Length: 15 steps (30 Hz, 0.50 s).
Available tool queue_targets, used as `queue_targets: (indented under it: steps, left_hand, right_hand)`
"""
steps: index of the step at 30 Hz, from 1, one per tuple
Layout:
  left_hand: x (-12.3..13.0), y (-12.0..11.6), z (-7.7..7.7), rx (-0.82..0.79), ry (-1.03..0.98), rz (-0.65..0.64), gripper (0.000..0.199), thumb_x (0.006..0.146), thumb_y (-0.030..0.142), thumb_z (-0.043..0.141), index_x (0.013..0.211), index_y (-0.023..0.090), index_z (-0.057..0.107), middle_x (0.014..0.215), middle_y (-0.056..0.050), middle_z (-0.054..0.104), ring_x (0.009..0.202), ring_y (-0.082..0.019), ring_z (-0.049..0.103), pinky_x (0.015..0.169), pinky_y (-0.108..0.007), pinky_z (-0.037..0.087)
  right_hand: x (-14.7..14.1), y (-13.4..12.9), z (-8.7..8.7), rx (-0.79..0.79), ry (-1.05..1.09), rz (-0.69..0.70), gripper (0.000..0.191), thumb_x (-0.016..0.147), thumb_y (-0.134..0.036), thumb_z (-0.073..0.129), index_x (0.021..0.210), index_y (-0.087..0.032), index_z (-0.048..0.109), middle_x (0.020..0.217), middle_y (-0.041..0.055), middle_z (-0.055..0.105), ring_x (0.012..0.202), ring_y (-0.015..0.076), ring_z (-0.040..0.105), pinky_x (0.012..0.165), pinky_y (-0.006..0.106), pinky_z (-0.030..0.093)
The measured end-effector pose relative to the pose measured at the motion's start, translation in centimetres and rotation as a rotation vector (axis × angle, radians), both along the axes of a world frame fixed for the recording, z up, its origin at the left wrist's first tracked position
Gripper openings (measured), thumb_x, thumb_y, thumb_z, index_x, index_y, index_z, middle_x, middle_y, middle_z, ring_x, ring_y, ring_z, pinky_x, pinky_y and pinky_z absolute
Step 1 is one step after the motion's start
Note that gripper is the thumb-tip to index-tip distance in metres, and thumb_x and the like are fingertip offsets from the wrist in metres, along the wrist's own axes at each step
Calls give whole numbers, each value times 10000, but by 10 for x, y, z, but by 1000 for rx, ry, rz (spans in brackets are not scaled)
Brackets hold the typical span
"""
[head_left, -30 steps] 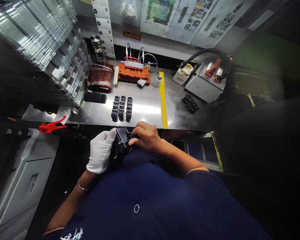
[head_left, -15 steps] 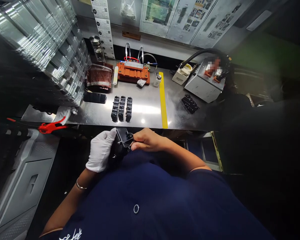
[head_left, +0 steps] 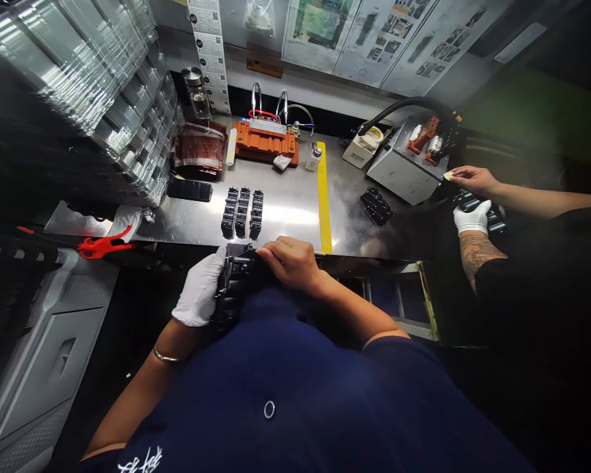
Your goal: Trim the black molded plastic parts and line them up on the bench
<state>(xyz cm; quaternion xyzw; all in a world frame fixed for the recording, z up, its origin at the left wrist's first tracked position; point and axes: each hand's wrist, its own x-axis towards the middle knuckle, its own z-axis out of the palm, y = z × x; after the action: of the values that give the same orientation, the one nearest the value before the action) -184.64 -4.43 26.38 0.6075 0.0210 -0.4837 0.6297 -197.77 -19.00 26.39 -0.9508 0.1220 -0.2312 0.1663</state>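
My left hand (head_left: 197, 289), in a white glove, grips a black moulded plastic part (head_left: 235, 279) by its left side, just off the bench's front edge. The part has ribs and small pins, and its lower end fades into shadow against my dark shirt. My bare right hand (head_left: 291, 261) is closed with curled fingers at the part's upper right corner. What sits in those fingers is hidden; a thin pale tip shows beyond the knuckles. On the steel bench (head_left: 290, 226) ahead stand three similar black parts (head_left: 243, 213) in a row.
An orange fixture (head_left: 266, 141) stands at the back, beside a yellow tape strip (head_left: 325, 197). A phone (head_left: 190, 190) and wrapped trays (head_left: 103, 85) are left, with red pliers-like cutters (head_left: 103, 246). Rightward are more black parts (head_left: 377, 205), a grey machine (head_left: 404, 164) and a co-worker's hands (head_left: 473, 217).
The black part has turned in my left hand, showing its ribbed side. My right hand has shifted up and over its top corner. A co-worker's hands have come into view at right.
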Motion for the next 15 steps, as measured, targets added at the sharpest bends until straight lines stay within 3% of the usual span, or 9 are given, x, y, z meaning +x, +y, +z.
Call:
queue_targets:
  steps: [5,9,15]
  left_hand:
    - [1,1,-4,24,-52,-1,600,562,705,818,746,150,683,599,12,633,504,-123,527,473,-264,403]
    - [1,3,-7,34,-62,-4,601,605,703,799,806,146,701,602,14,631,486,-120,527,463,-262,404]
    - [-2,4,-3,-14,-160,-18,627,607,733,776,769,131,709,593,-13,640,489,-131,521,466,-270,401]
  right_hand:
    - [1,5,0,-2,8,-43,468,1059,-408,390,817,-161,707,667,27,608,627,107,517,605,252,322]
    - [-1,7,-6,58,20,0,488,1058,-432,379,850,-154,722,702,41,659,637,107,553,604,243,348]
    - [-2,-1,-5,402,-7,222,524,1047,-474,378,838,-126,711,713,48,691,636,96,602,629,207,441]
